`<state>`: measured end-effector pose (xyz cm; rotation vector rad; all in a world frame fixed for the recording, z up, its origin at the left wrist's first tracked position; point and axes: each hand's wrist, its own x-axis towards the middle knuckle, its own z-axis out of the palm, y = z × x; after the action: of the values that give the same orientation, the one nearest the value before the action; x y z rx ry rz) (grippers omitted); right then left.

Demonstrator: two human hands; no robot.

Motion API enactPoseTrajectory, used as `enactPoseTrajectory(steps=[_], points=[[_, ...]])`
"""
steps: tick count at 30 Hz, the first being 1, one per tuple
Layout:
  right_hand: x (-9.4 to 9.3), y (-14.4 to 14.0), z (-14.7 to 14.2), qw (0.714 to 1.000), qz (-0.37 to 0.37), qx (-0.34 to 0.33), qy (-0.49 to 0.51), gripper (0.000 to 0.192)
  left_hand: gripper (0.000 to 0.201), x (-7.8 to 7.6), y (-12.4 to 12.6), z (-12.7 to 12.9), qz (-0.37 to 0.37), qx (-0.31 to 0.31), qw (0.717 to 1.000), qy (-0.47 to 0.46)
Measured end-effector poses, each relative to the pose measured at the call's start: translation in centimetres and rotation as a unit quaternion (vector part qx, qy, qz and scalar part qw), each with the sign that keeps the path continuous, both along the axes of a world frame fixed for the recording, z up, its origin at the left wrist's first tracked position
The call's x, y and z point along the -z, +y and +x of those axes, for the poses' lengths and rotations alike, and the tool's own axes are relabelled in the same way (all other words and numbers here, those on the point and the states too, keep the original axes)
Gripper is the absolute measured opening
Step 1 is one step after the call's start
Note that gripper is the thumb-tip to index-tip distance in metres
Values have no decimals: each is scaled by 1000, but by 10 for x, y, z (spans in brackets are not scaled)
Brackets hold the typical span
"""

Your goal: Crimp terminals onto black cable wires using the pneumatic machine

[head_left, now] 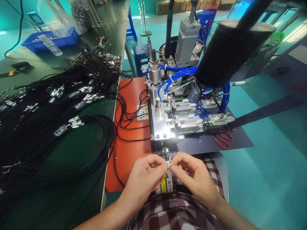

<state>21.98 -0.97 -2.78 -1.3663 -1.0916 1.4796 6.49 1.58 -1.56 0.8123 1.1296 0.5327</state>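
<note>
In front of my lap, my left hand (151, 174) and my right hand (192, 172) meet fingertip to fingertip. Each is closed in a pinch on thin wires (169, 165); whitish and reddish bits show between the fingers, but the exact ends are hidden. Just beyond my fingertips stands a metal machine (163, 123) with a bright plate, air cylinders and blue tubes. Several black cables (129, 127) run from the left across its orange base (134, 150) to the machine's side.
Bundles of black cables (72, 159) with metal connectors cover much of the green table (69, 140) at left. A blue tray (51, 40) stands behind them. Red-handled scissors (223, 140) lie right of the machine. A black cylindrical lamp or tube (230, 54) overhangs from upper right.
</note>
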Motion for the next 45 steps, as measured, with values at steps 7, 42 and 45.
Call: enactPoseTrajectory(steps=[7,42,45], points=[[0,-1,-6,997,-55,30,42,21,21,1,-5,1,31,-7,999,-20],[14,-9,-12,981,-86,72,160,23,21,-2,-8,7,13,-35,998,-52],[13,-9,-12,978,-92,73,170,23,23,-3,-8,7,9,-33,998,-46]])
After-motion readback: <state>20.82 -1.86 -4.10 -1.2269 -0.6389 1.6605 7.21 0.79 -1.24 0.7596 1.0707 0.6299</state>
